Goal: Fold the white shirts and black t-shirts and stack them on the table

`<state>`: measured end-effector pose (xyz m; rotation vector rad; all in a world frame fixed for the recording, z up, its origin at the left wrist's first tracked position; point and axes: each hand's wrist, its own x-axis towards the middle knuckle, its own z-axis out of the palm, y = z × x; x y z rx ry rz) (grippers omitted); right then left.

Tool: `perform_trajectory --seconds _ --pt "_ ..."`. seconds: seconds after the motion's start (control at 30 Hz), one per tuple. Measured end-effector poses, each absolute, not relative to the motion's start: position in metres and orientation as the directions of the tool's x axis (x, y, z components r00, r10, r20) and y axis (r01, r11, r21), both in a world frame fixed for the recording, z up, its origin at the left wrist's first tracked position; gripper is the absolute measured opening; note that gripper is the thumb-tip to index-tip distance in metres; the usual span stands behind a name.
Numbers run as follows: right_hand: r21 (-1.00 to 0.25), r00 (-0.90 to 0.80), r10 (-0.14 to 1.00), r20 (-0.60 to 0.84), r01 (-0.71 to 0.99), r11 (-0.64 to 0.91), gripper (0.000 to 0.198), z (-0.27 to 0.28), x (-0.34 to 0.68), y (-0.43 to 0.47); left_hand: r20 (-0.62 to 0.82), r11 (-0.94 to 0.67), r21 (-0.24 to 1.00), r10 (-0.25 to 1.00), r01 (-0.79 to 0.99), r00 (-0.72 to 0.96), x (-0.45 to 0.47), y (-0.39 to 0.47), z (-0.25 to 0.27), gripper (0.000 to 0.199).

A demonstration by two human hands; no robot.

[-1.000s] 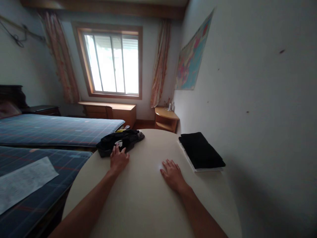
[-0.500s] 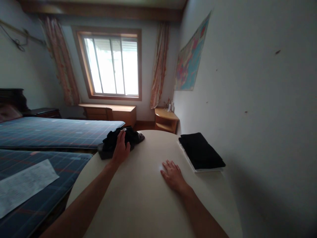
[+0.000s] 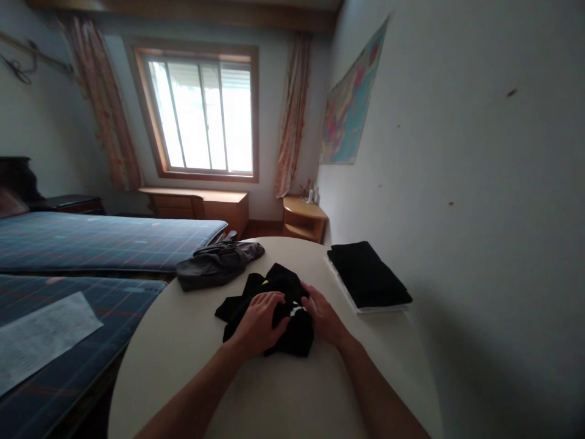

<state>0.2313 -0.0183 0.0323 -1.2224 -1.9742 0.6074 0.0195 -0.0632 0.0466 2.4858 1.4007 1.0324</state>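
Note:
A crumpled black garment (image 3: 292, 344) with a white print and a small yellow patch lies in a loose heap on the round cream table (image 3: 292, 402). My left hand (image 3: 260, 320) rests over its near left side, fingers bent on the cloth and thumb apart, gripping it. At its right edge, my right hand (image 3: 325, 316) has its fingertips and thumb on the fabric near the white print. Part of the garment is hidden under both hands.
A grey crumpled cloth item (image 3: 212, 265) lies at the table's far left edge. To the right, a folded black cloth (image 3: 370, 274) sits on a white layer near the wall. Beds with plaid mattresses (image 3: 109, 241) stand left, one bearing a paper sheet (image 3: 46, 338).
My left hand has brought the black garment from atop the grey item to the table's middle. My right hand has gone from lying flat on the table to the garment's edge.

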Motion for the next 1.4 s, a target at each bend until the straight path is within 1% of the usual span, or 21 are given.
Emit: perform_trajectory --seconds 0.07,0.1,0.17,0.27,0.37,0.43,0.53,0.57,0.6,0.67,0.73,0.8,0.87,0.9,0.93,1.03,1.1,1.17,1.27,1.33,1.4 --pt "-0.671 -0.381 0.88 0.282 0.577 0.465 0.059 0.033 0.227 -0.02 0.459 -0.475 0.402 0.844 0.783 0.276 0.013 -0.06 0.04 0.05" --pt "-0.649 -0.411 0.874 0.261 0.596 0.474 0.056 0.034 0.226 -0.022 0.432 -0.453 0.398 0.86 0.798 0.272 0.01 -0.058 0.038 0.054" --pt "-0.595 -0.437 0.869 0.233 0.643 0.483 0.047 0.037 0.225 -0.025 0.388 -0.479 0.406 0.861 0.779 0.327 0.003 -0.055 0.037 0.051" --pt "-0.558 -0.465 0.869 0.171 0.681 0.474 0.033 0.043 0.229 -0.029 0.342 -0.59 0.501 0.807 0.633 0.482 -0.005 -0.054 0.043 0.049" --pt "-0.576 -0.47 0.873 0.133 0.68 0.454 0.03 0.046 0.237 -0.029 0.287 -0.611 0.621 0.76 0.491 0.583 -0.013 -0.054 0.051 0.044" --pt "-0.578 -0.369 0.909 0.191 0.707 0.408 0.029 0.047 0.242 -0.027 0.279 -0.596 0.66 0.76 0.457 0.588 -0.019 -0.053 0.056 0.037" --pt "-0.627 -0.096 0.938 0.333 0.721 0.296 0.032 0.051 0.249 -0.021 0.324 -0.565 0.695 0.798 0.445 0.508 -0.027 -0.05 0.061 0.022" --pt "-0.668 -0.005 0.93 0.367 0.694 0.268 0.034 0.052 0.25 -0.019 0.335 -0.544 0.699 0.822 0.464 0.46 -0.03 -0.048 0.061 0.021" --pt "-0.714 0.073 0.919 0.387 0.655 0.248 0.035 0.053 0.251 -0.017 0.332 -0.511 0.693 0.852 0.509 0.405 -0.032 -0.047 0.062 0.028" --pt "-0.79 0.188 0.898 0.397 0.567 0.231 0.037 0.054 0.253 -0.015 0.301 -0.408 0.629 0.913 0.662 0.276 -0.033 -0.046 0.061 0.046" --pt "-0.838 0.261 0.884 0.389 0.499 0.221 0.041 0.054 0.252 -0.014 0.279 -0.301 0.523 0.945 0.797 0.174 -0.032 -0.047 0.061 0.045" --pt "-0.868 0.324 0.863 0.388 0.443 0.224 0.046 0.053 0.252 -0.014 0.282 -0.291 0.447 0.943 0.846 0.175 -0.028 -0.05 0.059 0.036" --pt "-0.896 0.395 0.83 0.393 0.369 0.249 0.05 0.051 0.253 -0.012 0.283 -0.331 0.41 0.932 0.85 0.227 -0.026 -0.053 0.057 0.046" --pt "-0.909 0.422 0.82 0.387 0.32 0.265 0.052 0.05 0.254 -0.012 0.273 -0.342 0.4 0.93 0.85 0.246 -0.025 -0.053 0.056 0.047" --pt "-0.923 0.431 0.822 0.373 0.262 0.282 0.054 0.049 0.254 -0.011 0.259 -0.339 0.396 0.933 0.854 0.25 -0.025 -0.052 0.055 0.042" --pt "-0.948 0.327 0.894 0.306 0.023 0.316 0.057 0.047 0.251 -0.01 0.195 -0.279 0.432 0.957 0.858 0.213 -0.027 -0.048 0.054 0.02" --pt "-0.934 0.182 0.935 0.306 -0.131 0.331 0.06 0.048 0.245 -0.013 0.202 -0.266 0.475 0.961 0.839 0.19 -0.028 -0.045 0.054 0.019" --pt "-0.913 0.049 0.939 0.341 -0.221 0.343 0.063 0.051 0.237 -0.019 0.255 -0.288 0.512 0.951 0.809 0.177 -0.027 -0.045 0.055 0.024" --pt "-0.921 -0.117 0.933 0.34 -0.244 0.305 0.061 0.056 0.223 -0.032 0.444 -0.418 0.538 0.879 0.732 0.176 -0.02 -0.048 0.052 0.041" --pt "-0.944 -0.24 0.92 0.31 -0.192 0.268 0.053 0.058 0.213 -0.04 0.552 -0.539 0.546 0.807 0.641 0.209 -0.013 -0.052 0.048 0.066" --pt "-0.953 -0.373 0.877 0.301 -0.132 0.271 0.042 0.057 0.205 -0.046 0.552 -0.606 0.58 0.784 0.544 0.284 -0.005 -0.056 0.044 0.084"
